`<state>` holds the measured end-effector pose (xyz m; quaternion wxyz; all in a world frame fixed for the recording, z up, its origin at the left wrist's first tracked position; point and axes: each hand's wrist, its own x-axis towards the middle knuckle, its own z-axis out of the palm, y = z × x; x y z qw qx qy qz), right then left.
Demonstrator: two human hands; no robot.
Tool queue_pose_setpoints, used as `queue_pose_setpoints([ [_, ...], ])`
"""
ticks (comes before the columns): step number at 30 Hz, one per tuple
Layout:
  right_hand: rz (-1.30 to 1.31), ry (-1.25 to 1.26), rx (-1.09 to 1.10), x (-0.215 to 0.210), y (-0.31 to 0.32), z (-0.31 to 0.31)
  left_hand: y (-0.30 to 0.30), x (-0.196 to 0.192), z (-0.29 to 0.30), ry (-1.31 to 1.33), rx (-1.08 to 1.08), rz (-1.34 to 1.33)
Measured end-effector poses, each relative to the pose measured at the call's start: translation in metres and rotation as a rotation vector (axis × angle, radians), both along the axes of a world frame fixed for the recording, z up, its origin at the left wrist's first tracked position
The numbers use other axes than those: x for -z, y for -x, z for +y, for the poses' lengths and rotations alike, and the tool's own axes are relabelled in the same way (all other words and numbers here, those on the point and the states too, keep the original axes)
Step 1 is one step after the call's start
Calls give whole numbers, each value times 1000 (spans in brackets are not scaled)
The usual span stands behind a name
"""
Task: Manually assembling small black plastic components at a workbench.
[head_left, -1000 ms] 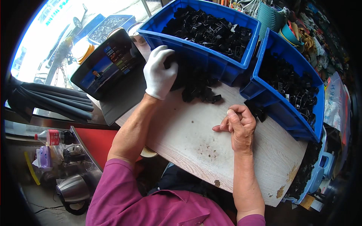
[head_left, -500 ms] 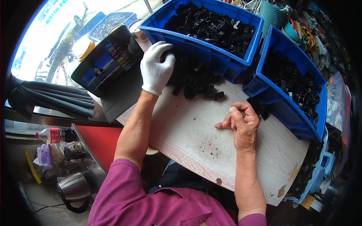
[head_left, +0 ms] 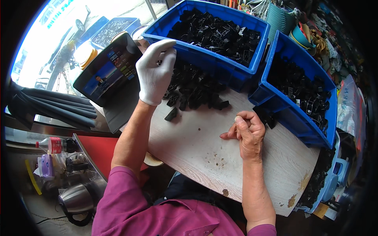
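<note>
My left hand (head_left: 154,76), in a white knitted glove, is raised at the left end of a heap of small black plastic parts (head_left: 202,88). Its fingers are curled round toward the thumb; what they hold, if anything, is hidden. One black part (head_left: 171,114) lies a little apart from the heap, below that hand. My bare right hand (head_left: 250,135) hovers over the right side of the pale wooden table (head_left: 185,149). Thumb and forefinger are bent together and another finger points left. Whether something small is pinched there cannot be made out.
Behind the heap stands a large blue bin (head_left: 212,57) of black parts; a second blue bin (head_left: 299,104) is at the right. A tablet (head_left: 106,72) in a dark case leans at the left. A kettle (head_left: 76,196) and a bottle (head_left: 53,145) are beyond the table's left side.
My left hand has drawn left and slightly toward me at the heap. Black parts now spread further left, with one lying apart. My right hand keeps nearly the same pose.
</note>
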<state>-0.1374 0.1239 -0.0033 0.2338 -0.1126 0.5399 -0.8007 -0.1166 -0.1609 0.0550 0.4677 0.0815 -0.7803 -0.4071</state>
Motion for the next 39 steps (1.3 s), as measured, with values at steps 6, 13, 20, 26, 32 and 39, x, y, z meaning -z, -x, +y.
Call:
queue_pose_setpoints([
  [6,36,-42,14,1,1,3,70,-43,-47,465,-29,-138],
  [13,3,-18,3,0,0,1,172,-34,-78,495,169,-782],
  [20,-27,-4,12,-4,1,1,195,-19,-46,597,312,-1028],
  [26,-19,12,11,-1,2,3,184,-27,-38,638,266,-1059],
  [32,-27,-7,12,-2,1,0,182,-20,-50,500,505,-933],
  [39,-11,-7,19,-3,1,1,176,-28,-31,719,390,-1092],
])
